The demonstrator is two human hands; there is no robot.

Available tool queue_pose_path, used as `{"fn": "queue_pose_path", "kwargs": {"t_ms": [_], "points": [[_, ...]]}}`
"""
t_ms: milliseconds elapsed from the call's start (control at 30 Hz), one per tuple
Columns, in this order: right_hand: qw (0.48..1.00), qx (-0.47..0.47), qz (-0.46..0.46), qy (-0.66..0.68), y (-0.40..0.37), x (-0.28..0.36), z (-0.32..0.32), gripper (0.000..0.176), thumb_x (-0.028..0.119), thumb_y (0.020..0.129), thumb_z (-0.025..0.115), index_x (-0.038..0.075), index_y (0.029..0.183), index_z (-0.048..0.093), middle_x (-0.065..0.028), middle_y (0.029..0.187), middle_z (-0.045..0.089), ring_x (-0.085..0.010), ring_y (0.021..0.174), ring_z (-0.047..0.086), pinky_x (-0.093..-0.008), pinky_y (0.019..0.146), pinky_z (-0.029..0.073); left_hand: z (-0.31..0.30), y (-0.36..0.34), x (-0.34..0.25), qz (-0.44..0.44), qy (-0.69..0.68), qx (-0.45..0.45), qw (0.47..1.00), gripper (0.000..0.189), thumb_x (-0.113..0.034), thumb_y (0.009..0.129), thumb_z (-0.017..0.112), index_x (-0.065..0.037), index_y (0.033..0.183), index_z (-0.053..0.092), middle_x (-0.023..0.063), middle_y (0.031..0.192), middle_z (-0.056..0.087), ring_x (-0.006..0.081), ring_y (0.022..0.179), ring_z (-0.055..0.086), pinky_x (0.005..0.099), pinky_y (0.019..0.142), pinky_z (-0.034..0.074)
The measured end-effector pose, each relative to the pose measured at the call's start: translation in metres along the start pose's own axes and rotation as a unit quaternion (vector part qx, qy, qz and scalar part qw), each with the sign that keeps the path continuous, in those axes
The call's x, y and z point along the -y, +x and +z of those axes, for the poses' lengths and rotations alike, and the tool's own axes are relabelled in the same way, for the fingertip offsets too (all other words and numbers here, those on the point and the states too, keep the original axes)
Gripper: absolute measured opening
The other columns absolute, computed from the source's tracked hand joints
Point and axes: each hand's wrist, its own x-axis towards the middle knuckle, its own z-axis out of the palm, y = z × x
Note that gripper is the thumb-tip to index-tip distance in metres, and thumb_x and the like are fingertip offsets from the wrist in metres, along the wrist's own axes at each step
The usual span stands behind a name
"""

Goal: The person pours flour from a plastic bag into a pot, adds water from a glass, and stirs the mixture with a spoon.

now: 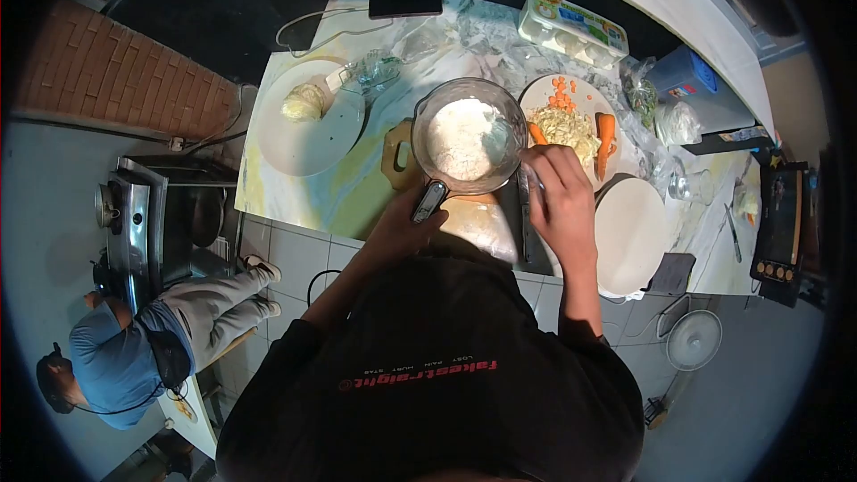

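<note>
My left hand is wrapped around the short dark handle of a round pan with see-through-looking sides. White flour-like powder lies inside it, heaped toward the middle and left. My right hand is at the pan's right rim, its fingers curled together; what they hold, if anything, is hidden. Just beyond that hand, a plate carries chopped orange carrot, a pale shredded heap and a larger carrot piece. A wooden board shows partly beneath the pan's left side.
A white plate with a pale round vegetable stands at left. An egg carton and a phone lie at the back. A round white lid or plate is at right. Another person sits at far left.
</note>
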Motion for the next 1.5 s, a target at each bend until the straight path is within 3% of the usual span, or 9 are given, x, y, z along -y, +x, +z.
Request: {"fn": "queue_pose_path", "kwargs": {"t_ms": [300,367,567,800,1000,1067,1233,1400,1500], "points": [[0.99,0.0,0.083,0.114,-0.022,0.002,0.04,0.007,-0.001,0.089,0.055,-0.006,0.094,0.057,-0.0208,0.086,0.058,-0.0392,0.081,0.057,-0.0463,0.074,0.047,0.009,0.002,0.006,0.159,0.181,-0.092,0.966,0.051,-0.021,0.088,0.07,0.001,0.13,0.051,0.0128,0.076,0.067,0.0175,0.058,0.063,0.0343,0.056,0.05],[0.981,-0.007,0.115,0.158,-0.026,0.005,0.046,0.008,0.001,0.092,0.053,-0.006,0.093,0.058,-0.0214,0.088,0.059,-0.0401,0.083,0.059,-0.0456,0.074,0.047,0.015,-0.002,-0.005,0.129,0.177,-0.098,0.971,0.038,-0.02,0.087,0.069,0.003,0.114,0.055,0.0243,0.09,0.067,0.0371,0.082,0.067,0.0432,0.073,0.051],[0.96,-0.023,0.121,0.25,-0.019,-0.013,0.053,0.011,-0.002,0.09,0.054,-0.003,0.097,0.063,-0.0191,0.093,0.062,-0.0378,0.089,0.061,-0.0417,0.079,0.049,0.017,-0.001,0.0,0.109,0.186,-0.081,0.973,0.037,-0.021,0.088,0.068,0.004,0.111,0.055,0.0226,0.088,0.066,0.0324,0.079,0.067,0.0415,0.071,0.051],[0.997,0.032,-0.068,0.03,-0.003,-0.036,0.032,0.032,-0.008,0.072,0.061,0.001,0.102,0.064,-0.0132,0.104,0.061,-0.0339,0.1,0.058,-0.0416,0.088,0.05,0.015,-0.005,-0.005,0.109,0.166,-0.07,0.977,0.036,-0.021,0.088,0.069,0.004,0.109,0.055,0.0184,0.081,0.063,0.0246,0.071,0.062,0.0392,0.067,0.049],[0.997,0.055,-0.029,0.048,-0.029,-0.024,0.031,0.028,-0.007,0.072,0.063,0.0,0.1,0.063,-0.0145,0.102,0.06,-0.034,0.097,0.06,-0.0417,0.085,0.052,0.015,-0.003,0.0,0.122,0.161,-0.093,0.975,0.037,-0.023,0.089,0.069,0.003,0.111,0.055,0.016,0.079,0.062,0.0219,0.066,0.061,0.0383,0.063,0.049],[0.994,0.054,-0.028,0.091,-0.031,-0.017,0.035,0.027,-0.007,0.073,0.063,0.0,0.099,0.063,-0.0149,0.101,0.061,-0.0344,0.095,0.06,-0.0417,0.083,0.052,0.016,-0.004,-0.006,0.034,0.126,-0.083,0.988,0.038,-0.024,0.089,0.069,0.002,0.113,0.054,0.0117,0.074,0.061,0.0188,0.058,0.059,0.0365,0.057,0.048],[0.979,0.043,-0.033,0.197,-0.018,-0.019,0.057,0.022,-0.006,0.077,0.062,0.0,0.097,0.067,-0.0154,0.102,0.065,-0.0352,0.092,0.063,-0.0395,0.083,0.052,0.013,-0.003,-0.005,-0.003,0.074,-0.047,0.996,0.038,-0.026,0.09,0.068,0.0,0.115,0.055,0.0071,0.071,0.059,0.0139,0.054,0.057,0.0328,0.051,0.047],[0.993,0.021,-0.091,0.07,0.003,-0.033,0.049,0.03,-0.005,0.07,0.062,0.004,0.098,0.068,-0.0109,0.102,0.066,-0.0315,0.099,0.06,-0.0412,0.089,0.049,0.01,-0.004,-0.002,0.013,0.086,-0.056,0.995,0.037,-0.025,0.09,0.067,-0.002,0.116,0.055,0.0065,0.071,0.059,0.0125,0.054,0.056,0.0317,0.05,0.046],[0.996,0.007,-0.086,0.002,-0.003,-0.035,0.04,0.032,-0.004,0.068,0.062,0.006,0.098,0.067,-0.0077,0.1,0.066,-0.0279,0.104,0.057,-0.0423,0.093,0.045,0.007,-0.004,-0.005,-0.001,0.08,-0.037,0.996,0.056,-0.019,0.091,0.066,-0.006,0.142,0.045,0.0024,0.072,0.058,0.0093,0.054,0.052,0.0286,0.049,0.044]]}}
